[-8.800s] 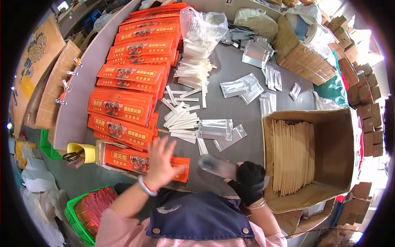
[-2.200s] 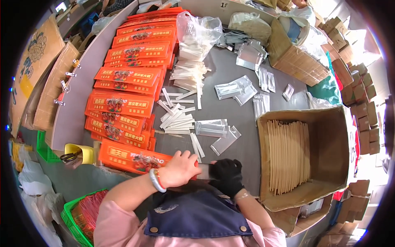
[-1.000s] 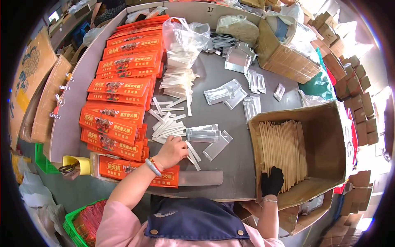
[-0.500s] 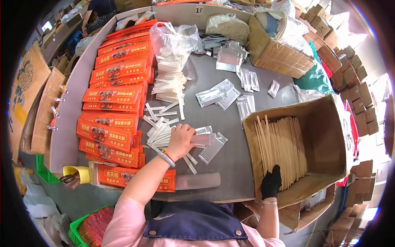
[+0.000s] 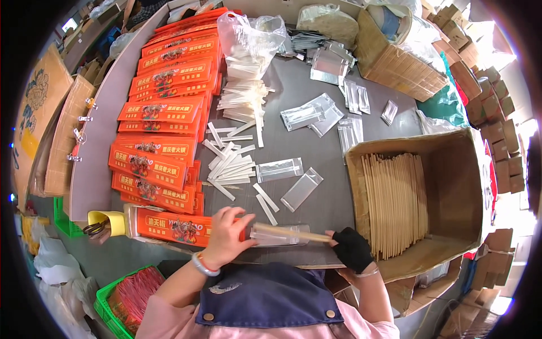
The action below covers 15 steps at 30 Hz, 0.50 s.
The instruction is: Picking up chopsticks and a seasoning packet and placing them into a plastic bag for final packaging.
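My left hand (image 5: 226, 237) rests on the front orange-red printed sleeve (image 5: 169, 227), at the edge where its clear end (image 5: 279, 235) begins. Its thumb and fingers are apart. In a black fingerless glove, my right hand (image 5: 351, 250) pinches thin wooden chopsticks (image 5: 313, 236), how many I cannot tell. Their far part is over or inside the clear end, close to my left thumb; blur hides which. Beyond my hands lie clear flat packets (image 5: 279, 169) and white paper-wrapped strips (image 5: 231, 166). More chopsticks (image 5: 395, 203) lie side by side in the cardboard box (image 5: 451, 169) at right.
Overlapping orange-red sleeves (image 5: 169, 73) line the table's left side. A plastic bag (image 5: 251, 37) of white strips stands at the back. Another carton (image 5: 401, 68) sits back right. Scissors (image 5: 99, 229) stick out of a yellow holder (image 5: 116, 223); a green crate (image 5: 107, 305) stands below.
My left hand has moved down from the loose packets to the front sleeve, and the clear packet it held is no longer visible. My right hand has left the box, bringing chopsticks leftward.
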Tool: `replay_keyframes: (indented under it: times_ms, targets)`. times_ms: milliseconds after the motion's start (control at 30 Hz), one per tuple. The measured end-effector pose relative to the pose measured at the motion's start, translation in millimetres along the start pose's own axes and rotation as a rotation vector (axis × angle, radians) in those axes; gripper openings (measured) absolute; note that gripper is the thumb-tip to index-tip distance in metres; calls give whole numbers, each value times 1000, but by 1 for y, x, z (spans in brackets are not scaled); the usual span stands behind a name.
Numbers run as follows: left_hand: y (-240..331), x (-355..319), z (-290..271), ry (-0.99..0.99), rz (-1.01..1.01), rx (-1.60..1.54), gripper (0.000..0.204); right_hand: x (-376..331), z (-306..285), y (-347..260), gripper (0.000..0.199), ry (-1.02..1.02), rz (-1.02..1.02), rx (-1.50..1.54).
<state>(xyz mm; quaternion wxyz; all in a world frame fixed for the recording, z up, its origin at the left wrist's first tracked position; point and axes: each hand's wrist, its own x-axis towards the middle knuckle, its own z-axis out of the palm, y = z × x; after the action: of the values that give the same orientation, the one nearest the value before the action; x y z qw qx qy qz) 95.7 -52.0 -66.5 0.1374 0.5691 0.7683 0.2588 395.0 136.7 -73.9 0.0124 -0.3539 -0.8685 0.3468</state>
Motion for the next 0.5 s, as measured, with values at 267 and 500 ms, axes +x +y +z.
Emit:
replay_keyframes:
  times_ms: [267,500]
  targets:
    - [13,-4,11,-64,110,67,71,48,53,-39,21,98,-439,28]
    - [2,3,42,-104,175,-8,64,44,111,-63,39,57,-66,451]
